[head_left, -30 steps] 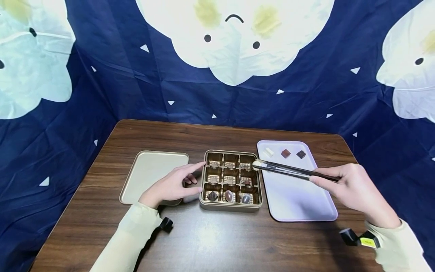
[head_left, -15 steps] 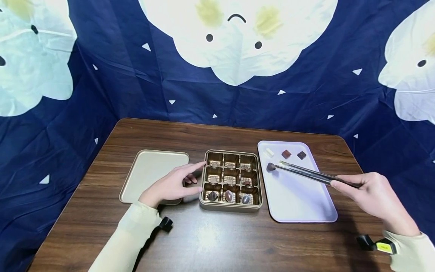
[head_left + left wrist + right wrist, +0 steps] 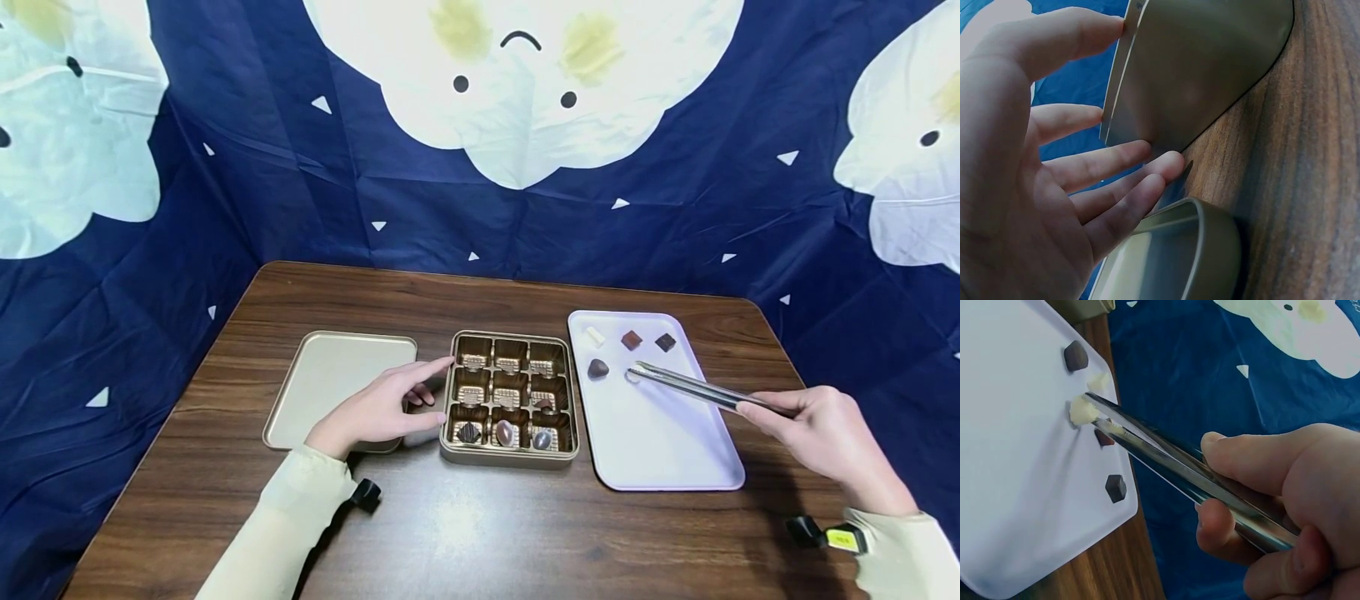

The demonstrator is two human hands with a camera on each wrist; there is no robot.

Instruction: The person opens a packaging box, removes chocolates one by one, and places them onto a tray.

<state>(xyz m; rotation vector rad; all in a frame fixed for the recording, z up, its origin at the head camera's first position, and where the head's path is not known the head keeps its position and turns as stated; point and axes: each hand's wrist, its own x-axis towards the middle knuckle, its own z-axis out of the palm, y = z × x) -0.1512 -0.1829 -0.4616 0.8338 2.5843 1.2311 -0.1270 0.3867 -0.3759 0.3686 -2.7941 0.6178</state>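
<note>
My left hand [image 3: 385, 405] reaches to the left side of a gold tin [image 3: 510, 459], thumb and index fingertip touching its wall, fingers fairly straight. In the tin's divided insert, the front row holds a dark ridged chocolate [image 3: 469, 432], a brown oval one [image 3: 506, 432] and a grey-blue one [image 3: 542, 439]. A brown piece [image 3: 543, 404] lies in the middle row's right compartment. On the right, my right hand [image 3: 821, 437] grips metal tongs [image 3: 697, 389]. Their tips are at a cream-white chocolate [image 3: 1082, 410] over the lilac tray [image 3: 667, 450]; I cannot tell whether they pinch it.
At the tray's back edge lie a white piece [image 3: 594, 337], a reddish-brown square [image 3: 632, 340] and a dark square [image 3: 665, 342]. A dark rounded chocolate [image 3: 597, 368] sits near its left edge. A flat gold lid [image 3: 337, 379] lies left of the tin.
The tongs' tips, with something pale at them, were by the tin's right edge. My right hand has drawn them right over the tray, uncovering the dark rounded chocolate. My left hand stays put.
</note>
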